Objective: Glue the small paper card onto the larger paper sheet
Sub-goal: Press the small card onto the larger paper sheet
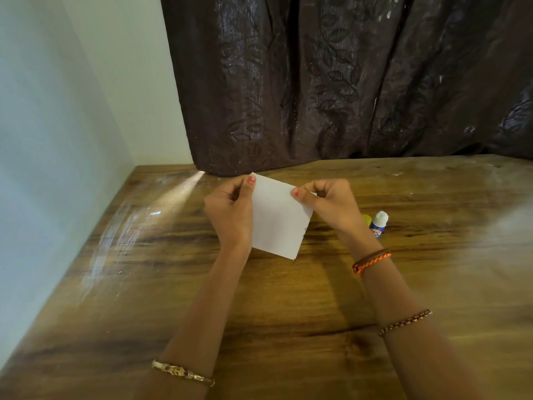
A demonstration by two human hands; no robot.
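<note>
A white paper sheet (278,219) is held up above the wooden table, tilted toward me. My left hand (229,210) pinches its upper left corner, thumb on the front. My right hand (328,202) pinches its upper right edge the same way. A small blue and white glue bottle (378,225) stands on the table just right of my right wrist, with a yellow cap (367,218) partly hidden beside it. Whether this sheet is the small card or the larger one I cannot tell; no second paper shows.
The wooden table (144,284) reaches a pale wall (57,111) on the left. A dark brown curtain (346,82) hangs along the far edge, its hem touching the tabletop behind the paper.
</note>
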